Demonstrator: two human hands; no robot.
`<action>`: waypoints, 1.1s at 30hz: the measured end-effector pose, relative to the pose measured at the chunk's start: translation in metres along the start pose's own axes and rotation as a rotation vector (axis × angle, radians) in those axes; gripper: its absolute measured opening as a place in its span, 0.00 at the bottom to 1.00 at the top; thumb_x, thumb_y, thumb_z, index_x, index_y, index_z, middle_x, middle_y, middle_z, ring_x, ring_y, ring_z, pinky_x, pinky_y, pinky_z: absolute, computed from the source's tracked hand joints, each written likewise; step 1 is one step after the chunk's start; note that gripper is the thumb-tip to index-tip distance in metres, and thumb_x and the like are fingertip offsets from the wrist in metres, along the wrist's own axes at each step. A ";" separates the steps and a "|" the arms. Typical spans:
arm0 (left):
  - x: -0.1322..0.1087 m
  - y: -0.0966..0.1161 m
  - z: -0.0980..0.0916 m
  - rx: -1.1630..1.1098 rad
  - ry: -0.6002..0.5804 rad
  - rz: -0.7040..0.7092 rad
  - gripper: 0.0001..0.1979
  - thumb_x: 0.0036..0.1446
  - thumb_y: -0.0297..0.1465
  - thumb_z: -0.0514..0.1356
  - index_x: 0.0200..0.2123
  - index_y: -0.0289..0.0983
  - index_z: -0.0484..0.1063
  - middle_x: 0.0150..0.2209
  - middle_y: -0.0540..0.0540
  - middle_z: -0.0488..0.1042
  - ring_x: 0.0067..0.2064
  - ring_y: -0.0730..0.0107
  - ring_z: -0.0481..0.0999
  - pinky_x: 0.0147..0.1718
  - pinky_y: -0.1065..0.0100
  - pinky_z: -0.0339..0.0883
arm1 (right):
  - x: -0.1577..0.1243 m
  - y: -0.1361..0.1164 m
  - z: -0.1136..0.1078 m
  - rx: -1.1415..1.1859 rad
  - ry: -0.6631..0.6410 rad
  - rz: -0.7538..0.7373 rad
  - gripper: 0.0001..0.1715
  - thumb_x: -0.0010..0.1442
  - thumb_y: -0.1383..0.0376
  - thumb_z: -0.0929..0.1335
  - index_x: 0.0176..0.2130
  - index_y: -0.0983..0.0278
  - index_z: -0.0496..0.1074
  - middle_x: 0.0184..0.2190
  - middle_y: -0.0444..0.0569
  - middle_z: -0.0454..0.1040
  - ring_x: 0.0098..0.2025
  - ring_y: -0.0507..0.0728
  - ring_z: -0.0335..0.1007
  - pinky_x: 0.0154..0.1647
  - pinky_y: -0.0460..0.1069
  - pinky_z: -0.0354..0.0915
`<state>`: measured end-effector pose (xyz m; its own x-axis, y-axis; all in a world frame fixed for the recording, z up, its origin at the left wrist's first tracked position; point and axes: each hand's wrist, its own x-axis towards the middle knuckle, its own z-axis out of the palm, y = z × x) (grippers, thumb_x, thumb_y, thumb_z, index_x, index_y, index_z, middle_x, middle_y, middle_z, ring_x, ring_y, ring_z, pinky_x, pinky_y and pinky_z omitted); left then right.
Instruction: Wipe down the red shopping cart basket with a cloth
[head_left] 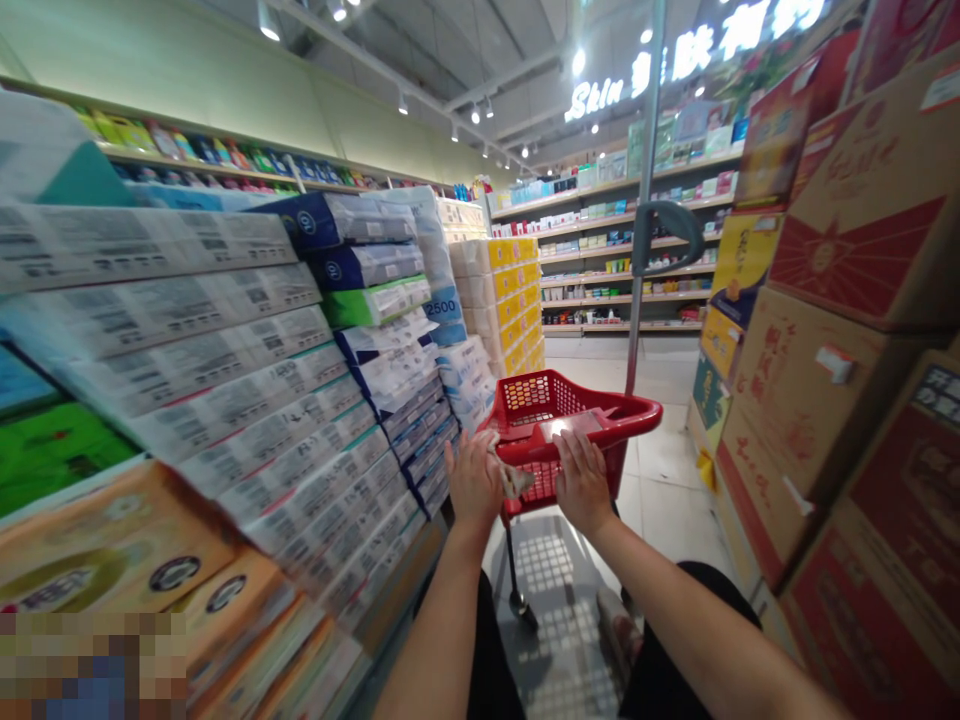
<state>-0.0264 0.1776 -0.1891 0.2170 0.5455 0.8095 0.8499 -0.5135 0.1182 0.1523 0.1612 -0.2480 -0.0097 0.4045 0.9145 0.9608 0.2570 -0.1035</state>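
Note:
A red plastic shopping cart (551, 385) with a perforated basket stands right in front of me. Over the right part of its red push bar (634, 412) my right hand (583, 480) is closed, fingers bent across the top. At the left end of the bar sits my left hand (474, 485), also closed, its fingertips partly hidden. Beside its thumb, a crumpled pale cloth or paper (516, 482) hangs against the bar; I cannot tell which it is. A metal pole (645, 165) with a grey loop handle (675, 237) rises at the cart's right side.
Stacked white tissue packs (247, 370) and orange packs (112, 540) line the left side closely. Cardboard cartons (795, 400) are piled on the right. A tiled floor (660, 470) runs between them towards stocked shelves (600, 260) at the back.

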 end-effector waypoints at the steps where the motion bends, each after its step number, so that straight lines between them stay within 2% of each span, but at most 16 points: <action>1: 0.001 0.002 0.001 0.018 0.015 -0.014 0.19 0.60 0.25 0.47 0.51 0.36 0.69 0.53 0.43 0.72 0.65 0.57 0.58 0.65 0.46 0.42 | 0.000 -0.001 0.000 0.002 -0.001 0.001 0.37 0.60 0.71 0.60 0.66 0.65 0.48 0.59 0.56 0.64 0.67 0.62 0.48 0.64 0.59 0.48; 5: 0.004 0.014 0.005 0.044 -0.112 0.199 0.20 0.59 0.27 0.53 0.55 0.38 0.65 0.57 0.43 0.69 0.65 0.58 0.57 0.65 0.49 0.43 | 0.000 -0.003 -0.001 0.002 0.014 0.029 0.37 0.60 0.71 0.59 0.66 0.66 0.48 0.59 0.57 0.64 0.67 0.62 0.48 0.64 0.60 0.47; 10: 0.005 0.025 0.009 0.081 -0.041 0.074 0.18 0.60 0.26 0.51 0.53 0.37 0.67 0.54 0.42 0.71 0.63 0.56 0.60 0.64 0.46 0.44 | 0.000 -0.002 -0.002 0.013 -0.018 0.014 0.34 0.61 0.72 0.59 0.65 0.64 0.51 0.59 0.55 0.65 0.66 0.61 0.49 0.64 0.59 0.48; 15: 0.004 0.036 0.011 -0.001 -0.144 0.200 0.23 0.56 0.25 0.54 0.57 0.35 0.63 0.58 0.39 0.67 0.63 0.54 0.60 0.63 0.48 0.50 | 0.000 -0.003 -0.001 0.039 0.012 0.040 0.32 0.62 0.70 0.59 0.64 0.66 0.53 0.59 0.57 0.64 0.67 0.63 0.47 0.64 0.62 0.48; 18: 0.009 0.043 0.009 -0.158 -0.173 0.135 0.22 0.58 0.24 0.50 0.57 0.36 0.63 0.58 0.40 0.68 0.63 0.58 0.61 0.63 0.48 0.51 | 0.002 -0.007 -0.008 0.098 -0.019 0.078 0.31 0.63 0.65 0.62 0.63 0.66 0.55 0.60 0.59 0.63 0.67 0.65 0.48 0.63 0.63 0.50; 21: 0.016 0.053 0.005 -0.449 -0.182 0.021 0.21 0.62 0.26 0.46 0.58 0.37 0.61 0.58 0.41 0.68 0.61 0.63 0.64 0.62 0.53 0.56 | 0.007 -0.013 -0.020 0.184 -0.053 0.114 0.29 0.63 0.64 0.62 0.63 0.63 0.57 0.60 0.57 0.63 0.67 0.66 0.48 0.62 0.66 0.50; 24: 0.021 0.068 0.001 -0.730 -0.185 -0.063 0.22 0.64 0.28 0.45 0.60 0.37 0.59 0.58 0.41 0.67 0.59 0.66 0.67 0.58 0.59 0.61 | 0.014 -0.022 -0.032 0.356 -0.009 0.155 0.31 0.64 0.66 0.60 0.65 0.61 0.52 0.62 0.57 0.61 0.66 0.65 0.51 0.62 0.65 0.53; 26: 0.024 0.078 0.000 -0.828 -0.167 -0.075 0.23 0.65 0.29 0.43 0.62 0.37 0.57 0.60 0.42 0.65 0.60 0.66 0.65 0.60 0.59 0.59 | 0.021 -0.028 -0.038 0.536 0.035 0.203 0.32 0.65 0.66 0.58 0.66 0.61 0.48 0.64 0.57 0.56 0.66 0.61 0.52 0.62 0.62 0.57; 29: 0.034 0.086 -0.001 -0.782 -0.155 -0.021 0.24 0.67 0.30 0.37 0.62 0.37 0.57 0.63 0.43 0.62 0.66 0.66 0.55 0.65 0.54 0.47 | 0.035 -0.032 -0.044 0.748 0.081 0.320 0.28 0.67 0.66 0.57 0.65 0.59 0.50 0.65 0.55 0.56 0.65 0.58 0.55 0.61 0.57 0.62; 31: 0.043 0.086 0.000 -0.650 -0.206 0.054 0.25 0.68 0.32 0.34 0.61 0.39 0.60 0.62 0.46 0.62 0.68 0.65 0.49 0.66 0.51 0.41 | 0.047 -0.027 -0.049 0.788 0.098 0.406 0.23 0.66 0.63 0.59 0.60 0.59 0.58 0.60 0.54 0.63 0.61 0.58 0.61 0.58 0.56 0.65; 33: 0.052 0.082 0.001 -0.456 -0.278 0.118 0.26 0.69 0.34 0.34 0.60 0.41 0.62 0.63 0.47 0.62 0.68 0.62 0.47 0.66 0.49 0.42 | 0.058 -0.017 -0.051 0.747 0.098 0.425 0.16 0.65 0.61 0.62 0.52 0.60 0.66 0.51 0.53 0.71 0.54 0.58 0.68 0.55 0.55 0.67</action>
<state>0.0552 0.1652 -0.1378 0.4696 0.5894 0.6573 0.5309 -0.7834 0.3231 0.1499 0.1356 -0.1728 0.3665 0.5282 0.7660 0.4433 0.6247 -0.6429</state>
